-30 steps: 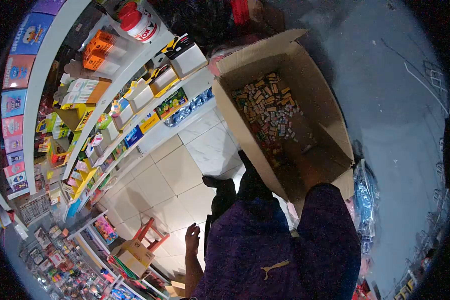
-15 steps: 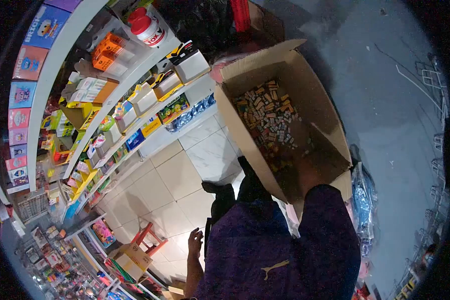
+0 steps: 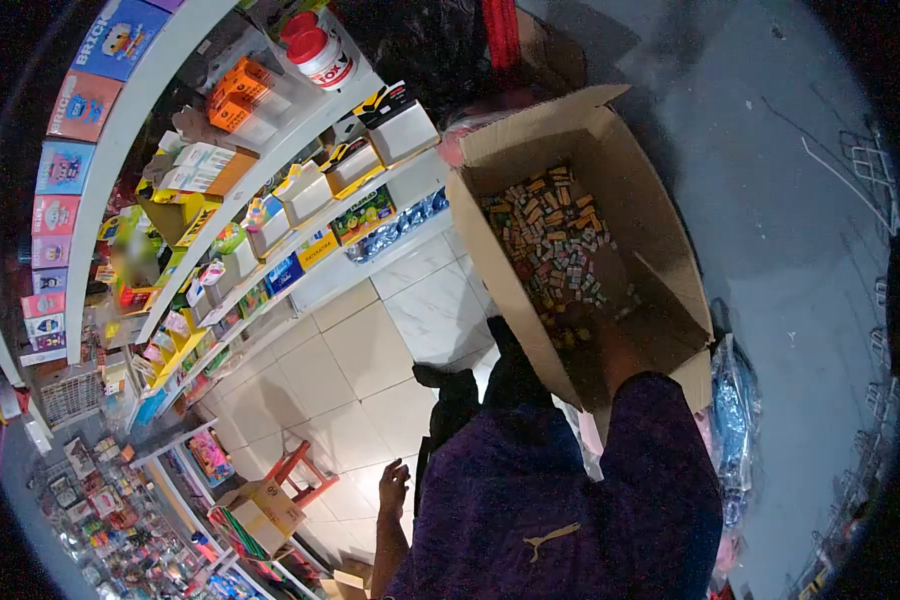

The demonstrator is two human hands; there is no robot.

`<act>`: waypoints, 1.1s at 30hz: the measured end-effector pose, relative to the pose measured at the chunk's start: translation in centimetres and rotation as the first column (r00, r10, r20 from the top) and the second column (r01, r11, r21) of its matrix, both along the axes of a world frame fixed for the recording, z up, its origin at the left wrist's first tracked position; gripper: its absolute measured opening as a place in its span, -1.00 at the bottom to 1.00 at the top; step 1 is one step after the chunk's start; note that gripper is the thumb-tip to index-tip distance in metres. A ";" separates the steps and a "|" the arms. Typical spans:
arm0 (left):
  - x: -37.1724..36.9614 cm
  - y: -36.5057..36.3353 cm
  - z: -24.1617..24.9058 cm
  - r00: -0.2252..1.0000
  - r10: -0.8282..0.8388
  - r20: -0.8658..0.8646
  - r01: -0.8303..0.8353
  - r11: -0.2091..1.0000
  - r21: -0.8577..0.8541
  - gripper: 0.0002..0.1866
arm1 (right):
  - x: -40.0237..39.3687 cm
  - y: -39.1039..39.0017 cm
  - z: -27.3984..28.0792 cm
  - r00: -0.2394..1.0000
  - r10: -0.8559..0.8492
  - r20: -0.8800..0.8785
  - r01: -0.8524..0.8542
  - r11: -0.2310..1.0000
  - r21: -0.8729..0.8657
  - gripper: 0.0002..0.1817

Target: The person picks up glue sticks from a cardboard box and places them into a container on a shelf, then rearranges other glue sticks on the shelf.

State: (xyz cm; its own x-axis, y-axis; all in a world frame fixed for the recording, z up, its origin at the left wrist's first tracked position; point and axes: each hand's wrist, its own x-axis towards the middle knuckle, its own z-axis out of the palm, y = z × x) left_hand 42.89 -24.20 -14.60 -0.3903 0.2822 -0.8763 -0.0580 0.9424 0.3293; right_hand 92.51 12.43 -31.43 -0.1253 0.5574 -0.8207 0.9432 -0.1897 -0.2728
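A large open cardboard box (image 3: 500,270) stands tilted in front of me on the right. Many small, lighter-coloured packets (image 3: 560,240) lie loose in a heap on its bottom, too small to name exactly. My right hand (image 3: 606,328) reaches down inside the box at the near end of the heap. It is dim and blurred there, so its fingers and anything in them cannot be made out. Low beside my body hangs my left hand (image 3: 394,487), fingers loosely bent and apart, holding nothing, above the tiled floor (image 3: 350,350).
Curved white shelves (image 3: 310,115) with small cartons and a red-lidded white jar (image 3: 320,60) run along the left. A red stool (image 3: 298,472) and another cardboard box (image 3: 260,515) stand lower left. Plastic-wrapped blue goods (image 3: 732,430) lie right of the large box.
The view has shifted slightly, moving the shelves and box rightward. My right forearm shows more inside the box, and its hand sits a little lower against the heap. My left hand stays put.
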 end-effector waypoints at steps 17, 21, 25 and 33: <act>3.1 7.8 1.4 0.998 -0.065 0.019 0.060 0.981 0.184 -0.44 | 1.8 2.7 2.8 0.995 -0.068 -0.073 0.072 0.996 0.051 -0.73; 4.4 12.3 2.3 0.993 -0.099 0.059 0.078 0.955 0.286 -0.45 | 2.6 5.2 7.0 0.927 -0.232 -0.295 0.247 0.969 0.013 -0.73; 6.8 18.1 4.7 0.972 -0.155 0.176 0.065 0.900 0.430 -0.44 | 0.8 7.1 17.6 0.666 -0.502 -0.552 0.482 0.854 -0.196 -0.70; 17.3 31.3 15.1 0.805 -0.347 0.482 -0.018 0.797 0.603 -0.18 | -9.2 5.0 33.9 0.500 -0.451 -0.739 0.365 0.884 -0.292 -0.60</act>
